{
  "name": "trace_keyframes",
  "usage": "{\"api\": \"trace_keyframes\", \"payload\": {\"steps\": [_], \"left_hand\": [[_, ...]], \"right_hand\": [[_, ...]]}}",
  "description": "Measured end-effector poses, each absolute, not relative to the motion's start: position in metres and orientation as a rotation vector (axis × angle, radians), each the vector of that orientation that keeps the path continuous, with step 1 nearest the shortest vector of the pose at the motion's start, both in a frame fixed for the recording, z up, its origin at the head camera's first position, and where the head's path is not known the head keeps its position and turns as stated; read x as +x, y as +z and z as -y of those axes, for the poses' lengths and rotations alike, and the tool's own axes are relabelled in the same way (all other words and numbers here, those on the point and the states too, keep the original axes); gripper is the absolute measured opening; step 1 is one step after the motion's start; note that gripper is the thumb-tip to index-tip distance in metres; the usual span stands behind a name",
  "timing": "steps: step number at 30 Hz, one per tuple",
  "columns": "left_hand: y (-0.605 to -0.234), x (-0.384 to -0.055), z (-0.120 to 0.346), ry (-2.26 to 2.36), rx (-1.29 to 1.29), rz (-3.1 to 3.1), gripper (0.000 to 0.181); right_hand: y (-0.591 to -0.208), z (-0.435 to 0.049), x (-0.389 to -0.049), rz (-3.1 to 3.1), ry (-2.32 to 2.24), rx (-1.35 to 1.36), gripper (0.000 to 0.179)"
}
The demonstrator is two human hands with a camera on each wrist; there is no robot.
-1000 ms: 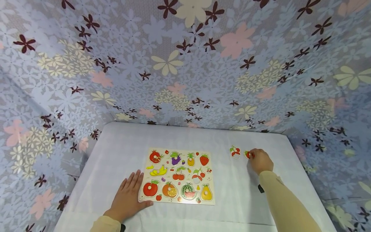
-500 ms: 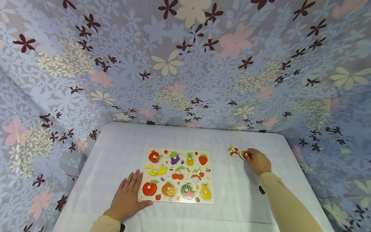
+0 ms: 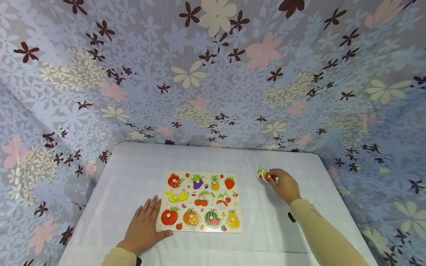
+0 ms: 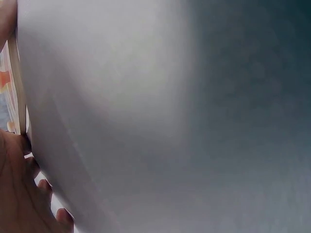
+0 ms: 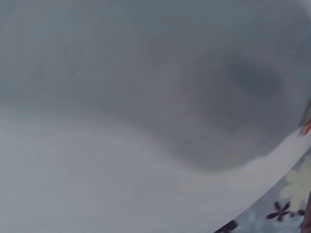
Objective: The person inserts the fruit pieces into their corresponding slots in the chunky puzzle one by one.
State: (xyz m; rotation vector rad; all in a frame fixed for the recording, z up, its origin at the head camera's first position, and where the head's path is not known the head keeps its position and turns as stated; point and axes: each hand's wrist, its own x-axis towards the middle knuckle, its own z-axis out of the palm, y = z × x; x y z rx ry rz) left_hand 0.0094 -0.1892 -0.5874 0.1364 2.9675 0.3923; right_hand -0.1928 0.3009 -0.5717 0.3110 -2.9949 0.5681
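My left hand [image 3: 143, 225] lies flat beside the fruit puzzle board [image 3: 189, 229], fingers spread on the table and thumb along its lower left corner. Its fingers and the board's wooden edge [image 4: 17, 87] show at the left of the left wrist view. Right of the board, my right hand [image 3: 285, 184] pinches a strawberry puzzle piece [image 3: 267, 176] between thumb and fingers. That piece overlaps a cherry puzzle piece [image 3: 259, 171] lying on the table. In the right wrist view only a sliver of red [image 5: 307, 127] shows at the right edge.
Most fruits on the board carry small knobs, such as the pear [image 3: 232, 220] and the watermelon [image 3: 212, 218]. The strawberry picture [image 3: 229, 183] at its upper right has no knob. Floral cloth [image 3: 213, 81] hangs behind the white-covered table [image 3: 146, 159].
My right hand has moved left, bringing the strawberry puzzle piece over to the cherry puzzle piece. My left hand keeps its place by the board, while the view shifts slightly.
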Motion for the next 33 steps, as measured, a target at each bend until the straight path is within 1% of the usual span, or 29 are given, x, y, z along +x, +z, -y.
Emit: {"api": "trace_keyframes", "payload": {"steps": [7,15,19,25,33], "left_hand": [[-0.584,0.012,0.190,0.422,0.141,-2.984,0.120],[-0.587,0.012,0.190,0.417,0.130,-2.979,0.121],[-0.589,0.011,0.191,0.404,0.128,-2.973,0.121],[-0.588,0.010,0.191,0.411,0.130,-2.975,0.121],[-0.587,0.010,0.191,0.405,0.139,-2.973,0.120]], "right_hand": [[-0.565,-0.268,-0.184,2.938,0.613,0.461,0.026],[-0.568,-0.225,-0.177,2.965,0.612,0.496,0.022],[-0.571,-0.206,-0.175,2.969,0.620,0.531,0.017],[-0.579,-0.184,-0.173,3.005,0.719,0.506,0.011],[-0.583,-0.169,-0.169,3.040,0.656,0.447,0.011]]}}
